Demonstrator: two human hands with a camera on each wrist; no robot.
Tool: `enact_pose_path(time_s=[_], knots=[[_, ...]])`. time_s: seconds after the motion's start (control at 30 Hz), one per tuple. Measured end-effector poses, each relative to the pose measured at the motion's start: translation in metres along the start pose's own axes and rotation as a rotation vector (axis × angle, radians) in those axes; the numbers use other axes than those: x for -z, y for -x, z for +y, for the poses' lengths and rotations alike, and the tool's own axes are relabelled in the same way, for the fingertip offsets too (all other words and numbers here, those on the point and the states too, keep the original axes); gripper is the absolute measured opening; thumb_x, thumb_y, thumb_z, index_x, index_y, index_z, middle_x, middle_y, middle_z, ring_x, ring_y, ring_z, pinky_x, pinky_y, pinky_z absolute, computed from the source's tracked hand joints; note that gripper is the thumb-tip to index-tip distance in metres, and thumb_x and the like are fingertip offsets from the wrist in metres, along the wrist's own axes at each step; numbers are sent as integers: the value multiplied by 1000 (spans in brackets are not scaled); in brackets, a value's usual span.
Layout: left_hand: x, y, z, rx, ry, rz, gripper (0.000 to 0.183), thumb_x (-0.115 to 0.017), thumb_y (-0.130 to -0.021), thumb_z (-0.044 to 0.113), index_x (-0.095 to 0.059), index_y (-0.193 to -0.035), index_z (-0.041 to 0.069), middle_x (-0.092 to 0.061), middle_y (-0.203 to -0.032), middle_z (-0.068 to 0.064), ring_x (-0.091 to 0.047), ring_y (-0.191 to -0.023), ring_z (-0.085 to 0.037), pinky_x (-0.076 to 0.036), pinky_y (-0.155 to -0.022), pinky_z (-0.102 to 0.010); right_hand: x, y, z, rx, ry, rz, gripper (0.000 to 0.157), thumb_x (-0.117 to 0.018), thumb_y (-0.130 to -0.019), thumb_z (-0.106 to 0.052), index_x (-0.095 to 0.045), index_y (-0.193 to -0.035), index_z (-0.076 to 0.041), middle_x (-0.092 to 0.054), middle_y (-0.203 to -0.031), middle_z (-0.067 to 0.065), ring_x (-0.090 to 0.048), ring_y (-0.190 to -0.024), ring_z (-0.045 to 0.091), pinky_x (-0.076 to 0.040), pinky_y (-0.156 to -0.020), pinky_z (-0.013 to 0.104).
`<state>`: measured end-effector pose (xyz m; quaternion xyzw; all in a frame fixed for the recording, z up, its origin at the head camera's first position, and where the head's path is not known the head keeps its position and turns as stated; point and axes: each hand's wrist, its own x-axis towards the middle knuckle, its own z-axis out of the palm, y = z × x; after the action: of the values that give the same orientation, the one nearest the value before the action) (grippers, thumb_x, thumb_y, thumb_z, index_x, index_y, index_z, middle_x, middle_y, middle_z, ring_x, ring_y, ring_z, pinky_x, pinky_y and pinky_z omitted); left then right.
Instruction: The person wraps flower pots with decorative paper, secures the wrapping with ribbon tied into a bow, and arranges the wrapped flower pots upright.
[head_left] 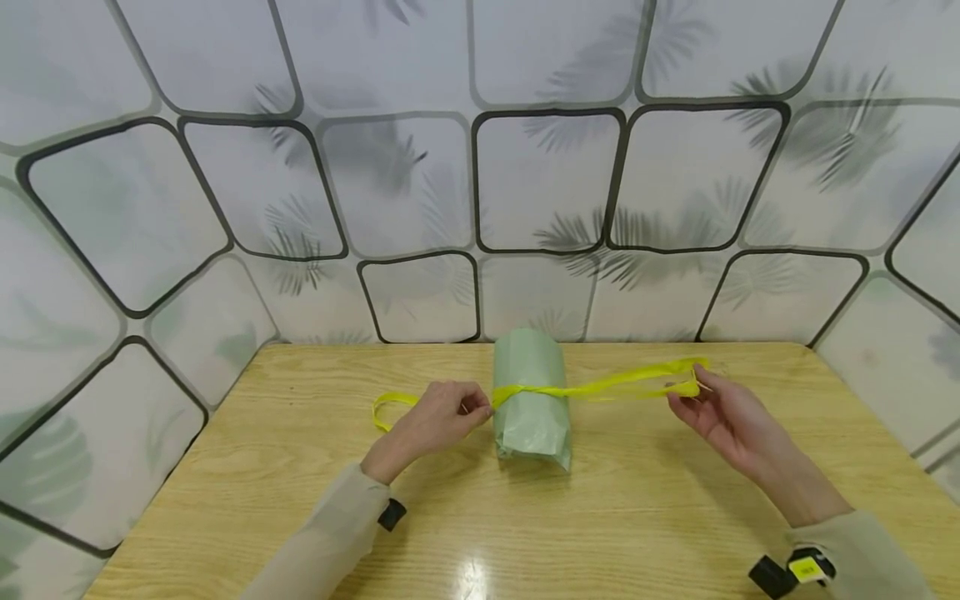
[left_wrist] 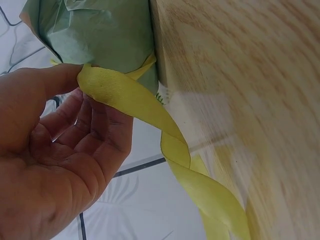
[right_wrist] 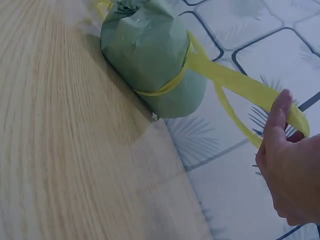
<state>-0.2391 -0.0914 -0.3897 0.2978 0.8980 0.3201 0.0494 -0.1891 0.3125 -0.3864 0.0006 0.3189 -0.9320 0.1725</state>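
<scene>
A cylindrical bundle wrapped in pale green paper (head_left: pixel 534 429) lies on the table, its near end crumpled and folded. Yellow ribbon (head_left: pixel 600 387) passes around its middle. My left hand (head_left: pixel 442 412) is at the bundle's left side, pinching the ribbon between thumb and fingers; a loose, twisted tail (left_wrist: pixel 200 185) hangs from that pinch in the left wrist view. Out to the right, my right hand (head_left: pixel 738 425) pinches the other part of the ribbon, a long loop stretched away from the bundle. In the right wrist view the ribbon bends over the fingers (right_wrist: pixel 277 120).
The wooden table (head_left: pixel 300 517) runs back to a patterned curtain (head_left: pixel 420 183) of grey rounded outlines and leaf shadows. A curl of ribbon tail (head_left: pixel 388 408) lies behind my left hand. Small black devices (head_left: pixel 392 514) are strapped at both wrists.
</scene>
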Motion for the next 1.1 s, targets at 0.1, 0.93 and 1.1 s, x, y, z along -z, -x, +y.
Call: enact_pose_path(time_s=[0.1,0.93,1.1], knots=[[0,0,0,-1,-2,1,16,-62,-104,20,-74,-103,9,-72,-87,1,-62,-74,-6,-51,-64,-22,-1,0,2,76,139,60,12,-44,-110,-16,-51,-104,-9,-63,-90,8,-69,-86,19,-62,-82,30],[7,7,-13,35,-20,-7,16,-63,-103,22,-75,-102,11,-71,-88,3,-63,-77,-7,-53,-69,-25,24,3,-2,883,2117,349,7,-81,-80,1,-77,-85,-2,-74,-79,13,-63,-67,34,-46,-58,39],[10,7,-16,21,-40,-13,17,-63,-103,20,-75,-101,9,-73,-89,-1,-62,-75,-6,-52,-67,-24,35,5,-17,709,2154,360,3,-74,-86,1,-76,-84,3,-74,-82,21,-60,-59,22,-45,-52,34]])
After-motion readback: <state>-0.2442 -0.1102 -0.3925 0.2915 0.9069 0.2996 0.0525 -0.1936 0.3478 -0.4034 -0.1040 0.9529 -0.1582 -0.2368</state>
